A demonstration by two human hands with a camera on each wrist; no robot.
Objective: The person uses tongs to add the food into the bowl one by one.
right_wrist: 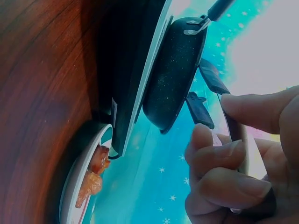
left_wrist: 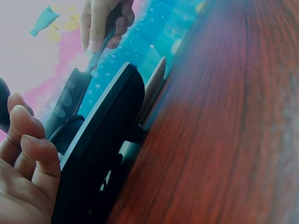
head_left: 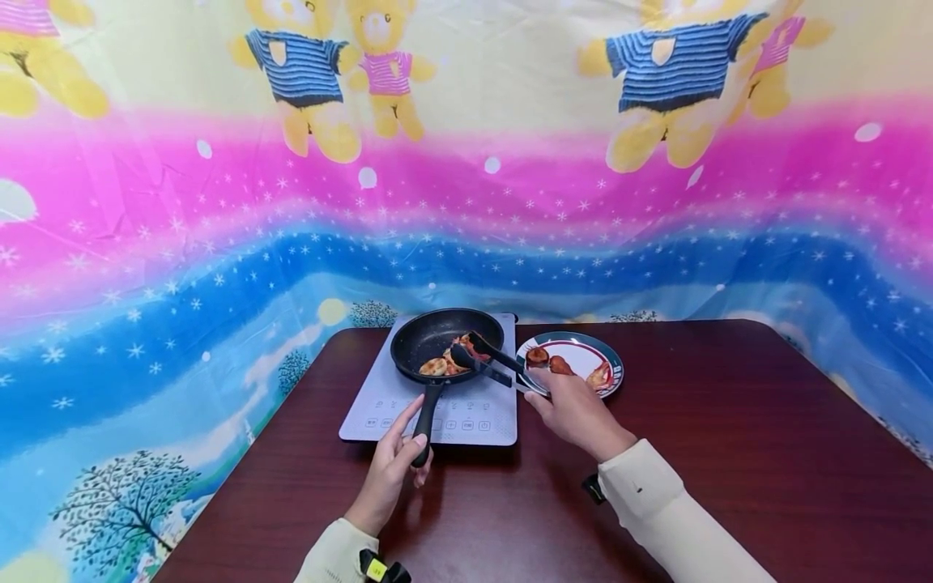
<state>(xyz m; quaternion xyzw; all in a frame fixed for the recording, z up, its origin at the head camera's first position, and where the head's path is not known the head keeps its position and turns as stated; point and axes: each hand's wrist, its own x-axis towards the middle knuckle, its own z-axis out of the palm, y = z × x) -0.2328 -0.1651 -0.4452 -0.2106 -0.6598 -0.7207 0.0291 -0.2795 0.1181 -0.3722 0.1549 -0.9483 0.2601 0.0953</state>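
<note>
In the head view my left hand (head_left: 389, 461) grips the black handle (head_left: 430, 405) of a frying pan (head_left: 415, 340). The pan sits on a white induction cooktop (head_left: 360, 397). Several browned food pieces (head_left: 433, 368) lie in its near right part. Over them my right hand (head_left: 579, 411) holds black-tipped tongs (head_left: 492, 372), their tips down at the food. Whether the tips pinch a piece is hard to tell. The right wrist view shows the fingers (right_wrist: 229, 186) curled round the tongs, beside the pan's speckled outer wall (right_wrist: 173, 70). The left wrist view shows curled left fingers (left_wrist: 37, 154).
Right of the cooktop stands a round plate (head_left: 576, 353) with a dark green rim, holding several browned food pieces (head_left: 560, 365). Everything stands on a dark reddish wooden table (head_left: 692, 421). A printed cloth (head_left: 466, 186) with bears and snowflakes hangs behind.
</note>
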